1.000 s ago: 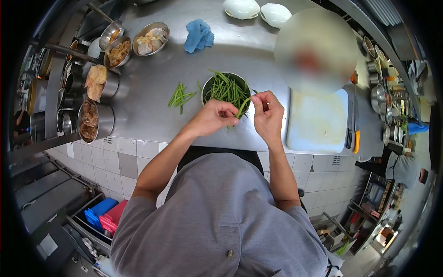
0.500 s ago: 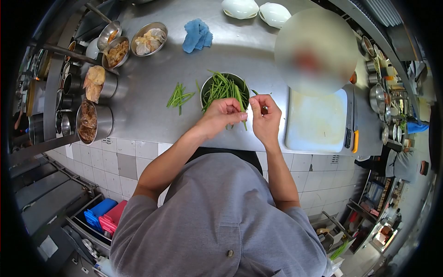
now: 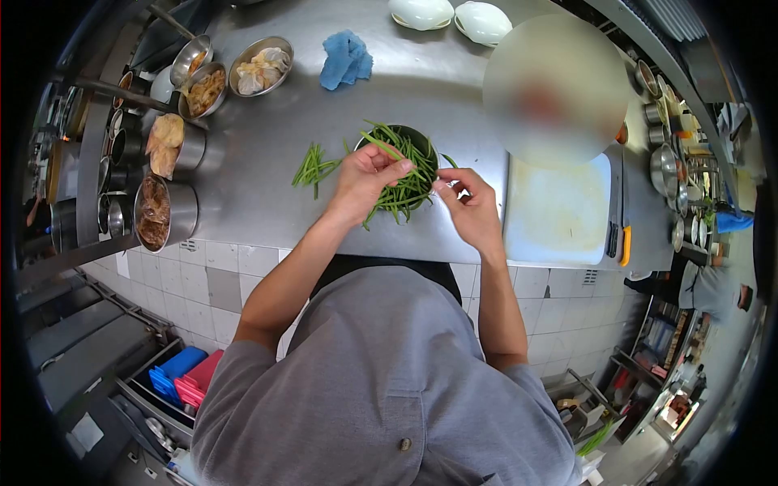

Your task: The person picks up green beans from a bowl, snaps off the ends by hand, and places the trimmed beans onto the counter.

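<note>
A round metal bowl (image 3: 359, 146) heaped with green beans (image 3: 405, 194) stands in front of me, some of the beans hanging over its near rim. My left hand (image 3: 362, 182) is over the bowl's left side, thumb and fingers closed on a green bean (image 3: 382, 147). At the right rim is my right hand (image 3: 472, 209), its thumb and forefinger pinched together beside the beans; what lies between them is too small to make out. A small pile of cut green beans (image 3: 314, 168) lies on the steel table left of the bowl.
Right of the bowl lies a white cutting board (image 3: 555, 215), with an orange-handled knife (image 3: 625, 243) beyond it. A blue cloth (image 3: 346, 61), white dishes (image 3: 482, 23) and a bowl of pale food (image 3: 263, 69) sit farther back. Containers of meat (image 3: 164, 146) line the left side.
My left hand has moved left and up with a bean. My right hand has shifted slightly right and down. More beans now hang over the near rim of the bowl.
</note>
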A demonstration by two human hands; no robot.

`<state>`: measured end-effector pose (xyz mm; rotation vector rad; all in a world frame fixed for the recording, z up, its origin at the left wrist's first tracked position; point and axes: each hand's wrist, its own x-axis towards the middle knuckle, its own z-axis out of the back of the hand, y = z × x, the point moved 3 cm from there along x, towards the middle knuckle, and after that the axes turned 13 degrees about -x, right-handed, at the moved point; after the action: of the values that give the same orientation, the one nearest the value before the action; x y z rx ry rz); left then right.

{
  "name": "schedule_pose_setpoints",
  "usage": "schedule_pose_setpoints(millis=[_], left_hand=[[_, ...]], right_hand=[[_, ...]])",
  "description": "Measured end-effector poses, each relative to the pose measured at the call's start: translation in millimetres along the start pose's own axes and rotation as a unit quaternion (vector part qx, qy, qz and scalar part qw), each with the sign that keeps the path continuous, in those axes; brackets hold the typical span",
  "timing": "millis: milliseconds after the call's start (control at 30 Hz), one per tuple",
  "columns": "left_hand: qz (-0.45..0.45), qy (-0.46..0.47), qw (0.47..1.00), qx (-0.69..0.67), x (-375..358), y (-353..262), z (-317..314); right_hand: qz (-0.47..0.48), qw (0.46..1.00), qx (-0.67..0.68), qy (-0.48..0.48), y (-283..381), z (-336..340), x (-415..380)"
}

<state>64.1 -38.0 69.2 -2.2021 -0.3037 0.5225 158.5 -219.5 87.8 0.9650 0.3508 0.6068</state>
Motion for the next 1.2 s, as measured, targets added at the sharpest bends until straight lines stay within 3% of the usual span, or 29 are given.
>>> schedule_pose_setpoints(millis=[167,267,467,567,700,800,1000,1133,1200], left_hand=[[-0.012,0.007,1.0,0.014,-4.2,2.5,-4.3],[-0.073,-0.033,0.997,-0.006,-9.1,-8.8,-4.3],[-0.002,0.09,0.962,0.259,-26.5,-11.8,1.9],[-0.017,0.105,0.967,0.231,-33.7,7.6,-9.8],[0.043,0.115,0.977,0.174,-35.8,31.7,-14.7],[0.04,0.125,0.984,0.123,-36.5,43.2,-8.6],[0.016,0.066,0.996,0.057,-28.8,22.1,8.9],[-0.051,-0.043,0.986,0.155,-16.3,-10.1,49.0],[-0.107,-0.094,0.968,0.208,-5.4,-13.4,89.6]], right_hand=[[0.022,0.999,0.01,0.031,15.9,-10.1,1.9],[0.028,0.999,0.014,0.015,13.7,-4.4,1.7],[-0.011,0.999,0.041,-0.009,9.6,3.4,-3.0],[-0.016,0.996,0.09,-0.018,7.1,-4.7,-4.5],[-0.055,0.981,0.184,0.013,9.0,-12.9,-6.1],[-0.083,0.974,0.21,0.037,4.9,-14.6,-9.3],[-0.076,0.986,0.132,0.074,-15.0,-14.8,-13.5],[-0.09,0.994,0.068,-0.01,-58.1,-5.7,-4.4],[-0.14,0.988,0.06,-0.016,-88.2,0.6,-3.2]])
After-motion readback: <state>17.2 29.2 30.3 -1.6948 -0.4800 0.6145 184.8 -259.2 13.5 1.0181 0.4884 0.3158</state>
